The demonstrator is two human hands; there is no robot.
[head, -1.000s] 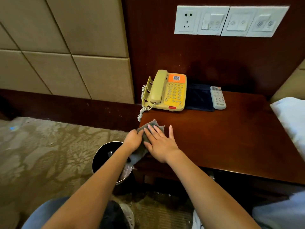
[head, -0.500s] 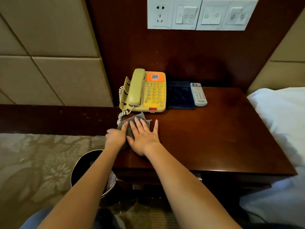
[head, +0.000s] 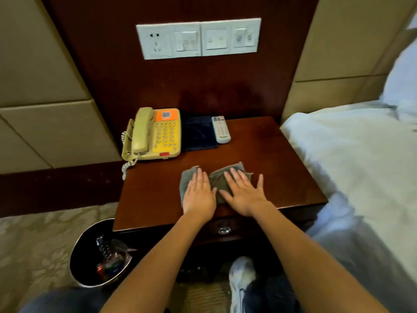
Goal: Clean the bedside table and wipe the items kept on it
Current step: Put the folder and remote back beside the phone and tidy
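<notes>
A grey cloth (head: pixel 217 179) lies spread on the dark wooden bedside table (head: pixel 277 168), near its front edge. My left hand (head: pixel 198 195) presses flat on the cloth's left part, and my right hand (head: pixel 244 193) presses flat on its right part, fingers straight. At the back of the table stand a yellow telephone (head: pixel 155 134) with an orange label, a dark blue folder (head: pixel 198 134) and a white remote control (head: pixel 221 129), side by side.
A black waste bin (head: pixel 90 263) with litter stands on the carpet left of the table. A bed with white linen (head: pixel 352 166) borders the table's right side. A white switch and socket panel (head: pixel 198 38) is on the wall. A drawer handle (head: pixel 224 230) shows below the tabletop.
Both hands slid the cloth from the table's left front corner toward the middle. My left hand, curled at the cloth's edge before, now lies flat on it, and the cloth is spread wider.
</notes>
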